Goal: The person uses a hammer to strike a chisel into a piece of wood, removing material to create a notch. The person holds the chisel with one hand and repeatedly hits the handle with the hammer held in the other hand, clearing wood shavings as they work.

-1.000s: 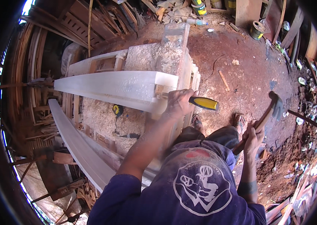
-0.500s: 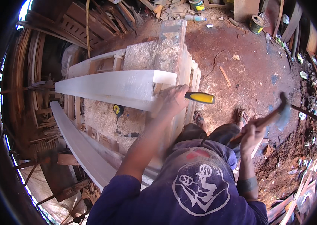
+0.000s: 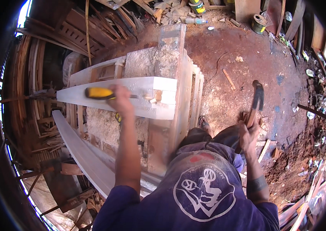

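Item, my left hand [image 3: 121, 101]: closed around a chisel [image 3: 102, 93] with a yellow handle, laid flat on a pale, smooth squared timber [image 3: 132, 96] at ten o'clock from my chest; the blade tip points toward a small notch [image 3: 156, 96] with loose chips, at its three o'clock. Item, my right hand [image 3: 248, 133]: fisted around the wooden handle of a hammer [image 3: 256, 101], raised at two o'clock with its dark metal head uppermost, well apart from the timber. Item, a rough grey workbench [image 3: 159, 61] under the timber. Item, a long curved pale plank [image 3: 82, 154] at eight o'clock. Item, red earth floor [image 3: 243, 77], strewn with scraps. Item, a round tin [image 3: 259, 23] at one o'clock; its label is too small to tell.
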A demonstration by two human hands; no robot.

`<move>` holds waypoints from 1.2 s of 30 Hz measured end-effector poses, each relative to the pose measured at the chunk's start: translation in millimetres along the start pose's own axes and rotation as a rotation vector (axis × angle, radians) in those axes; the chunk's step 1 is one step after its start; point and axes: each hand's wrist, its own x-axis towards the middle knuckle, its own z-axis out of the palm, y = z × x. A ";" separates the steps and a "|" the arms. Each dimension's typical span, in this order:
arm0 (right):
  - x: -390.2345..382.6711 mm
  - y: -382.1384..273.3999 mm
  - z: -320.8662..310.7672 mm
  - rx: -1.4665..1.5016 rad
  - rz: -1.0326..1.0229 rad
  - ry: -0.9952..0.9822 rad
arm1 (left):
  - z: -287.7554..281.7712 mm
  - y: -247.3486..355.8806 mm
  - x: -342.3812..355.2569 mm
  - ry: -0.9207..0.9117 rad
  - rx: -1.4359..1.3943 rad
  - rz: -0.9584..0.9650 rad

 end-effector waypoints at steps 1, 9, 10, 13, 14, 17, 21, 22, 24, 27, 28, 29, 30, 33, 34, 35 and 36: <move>2.8 -1.2 -6.4 0.001 0.008 0.051 | -13.0 19.2 18.6 -0.108 -0.209 -0.015; 4.7 -2.8 -14.0 0.098 0.097 0.051 | 13.2 -12.2 -19.7 -0.491 -0.304 -0.187; 1.7 -9.8 -11.0 0.122 0.103 0.029 | 18.7 -22.1 -30.1 -0.485 -0.252 -0.218; -1.3 -18.4 -11.4 0.117 0.166 -0.003 | 30.7 -43.2 -48.9 -0.610 0.001 -0.273; -3.6 -17.5 -13.6 0.117 0.168 -0.004 | 25.3 -41.5 -47.5 -0.657 0.037 -0.290; -8.2 -6.3 -24.8 0.094 0.167 0.036 | 13.3 -9.9 -22.4 -0.378 0.341 0.066; -9.1 1.4 -29.0 0.105 0.173 0.086 | 11.6 26.6 7.5 -0.370 0.300 0.279; -6.5 -5.0 -25.7 0.121 0.180 0.101 | 24.8 25.2 3.9 -0.493 -0.099 0.037; -0.2 -7.1 -22.7 0.189 0.166 0.043 | 40.6 7.9 -16.9 -0.532 -0.270 -0.126; 1.0 -5.9 -13.8 0.161 0.158 0.014 | 54.5 -25.5 -62.4 -0.442 0.303 -0.001; -0.6 -10.0 -11.1 0.173 0.173 0.005 | 56.8 -36.2 -71.2 -0.565 0.397 0.099; -1.3 -12.0 -9.8 0.170 0.166 -0.009 | 59.1 -47.1 -80.7 -0.679 0.477 0.213; -2.6 -13.6 -9.1 0.180 0.186 -0.002 | 69.4 -41.7 -91.9 -0.724 0.596 0.320; -8.5 -4.0 -11.6 0.215 0.208 0.043 | 82.2 -49.1 -112.7 -0.770 0.681 0.350; -9.8 0.8 -13.1 0.223 0.201 0.050 | 79.8 -53.2 -113.5 -0.813 0.707 0.376; -9.9 3.9 -13.5 0.231 0.194 0.058 | 76.2 -56.6 -113.2 -0.856 0.734 0.402; -9.8 7.3 -15.7 0.223 0.192 0.053 | 74.0 -61.4 -114.5 -0.849 0.731 0.396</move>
